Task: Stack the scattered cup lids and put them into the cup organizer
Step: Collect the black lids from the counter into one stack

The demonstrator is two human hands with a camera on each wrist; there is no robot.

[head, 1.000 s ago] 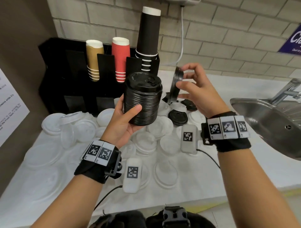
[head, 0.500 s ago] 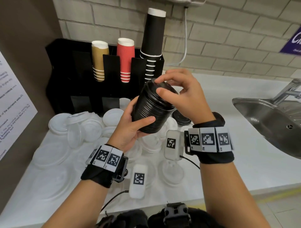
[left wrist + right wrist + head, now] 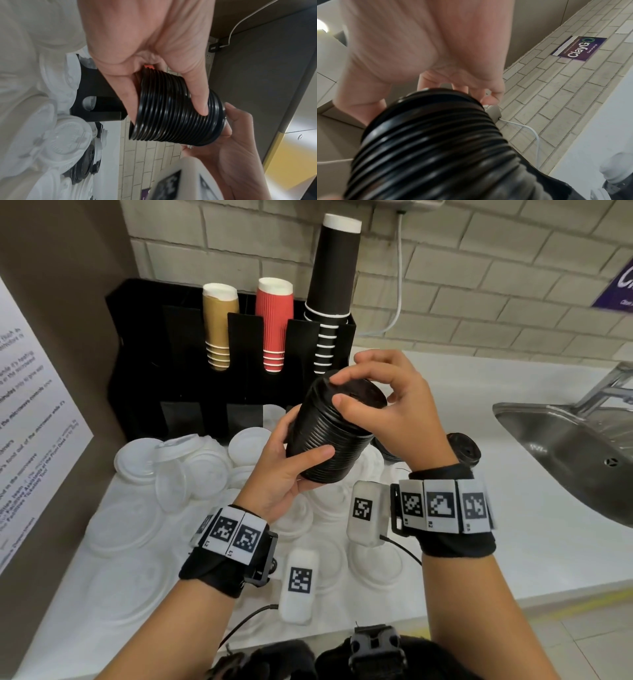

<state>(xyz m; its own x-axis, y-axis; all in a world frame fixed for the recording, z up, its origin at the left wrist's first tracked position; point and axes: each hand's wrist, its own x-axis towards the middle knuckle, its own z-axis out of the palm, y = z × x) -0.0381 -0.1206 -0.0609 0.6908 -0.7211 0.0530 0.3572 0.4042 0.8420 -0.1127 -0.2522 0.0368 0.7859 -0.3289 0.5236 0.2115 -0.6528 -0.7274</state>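
Black lid stack (image 3: 330, 433) tilted, held above counter, gripped round by left hand (image 3: 279, 474); right hand (image 3: 394, 412) fingertips pinching top lid rim, seating it. Next, probably: grab remaining black lids (image 3: 464, 447), then load organizer (image 3: 191, 378).

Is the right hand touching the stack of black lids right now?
Touching. In the head view the right hand has its thumb and fingertips on the top lid of the black lid stack, which the left hand grips.

Lid stack (image 3: 330, 433) black, ridged. Scattered lids (image 3: 202, 470) white and clear. Cup stacks: tan (image 3: 217, 326), red (image 3: 274, 325), black with white rims (image 3: 334, 275). Organizer (image 3: 144, 354) black. Wall tiles (image 3: 479, 285) beige.
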